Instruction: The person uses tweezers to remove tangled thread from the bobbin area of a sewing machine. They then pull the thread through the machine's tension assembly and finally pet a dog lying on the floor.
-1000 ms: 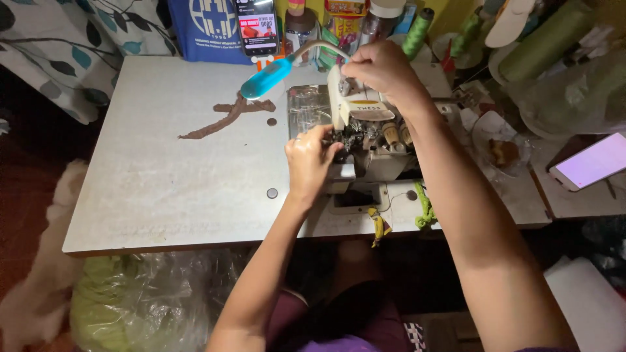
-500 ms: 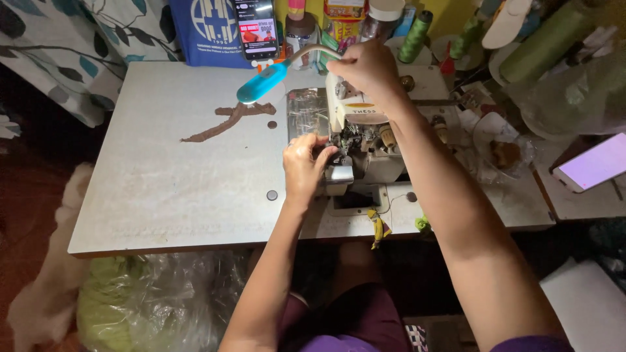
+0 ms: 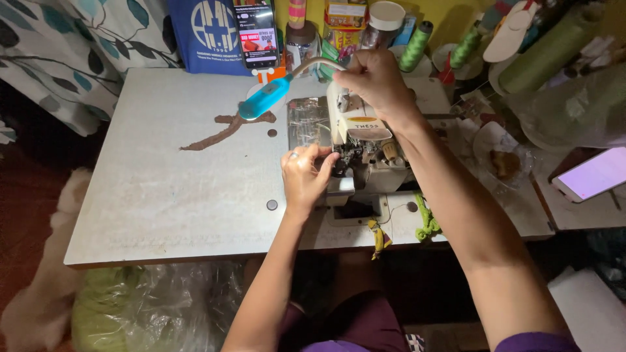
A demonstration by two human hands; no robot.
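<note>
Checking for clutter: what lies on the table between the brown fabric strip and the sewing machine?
In the head view, the blue lamp head hangs between the brown fabric strip and sewing machine.

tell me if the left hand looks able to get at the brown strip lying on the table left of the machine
Probably yes. The left hand is at the front of the sewing machine, and only bare table lies between it and the brown strip. The blue lamp hangs just above the strip's far end.
</note>
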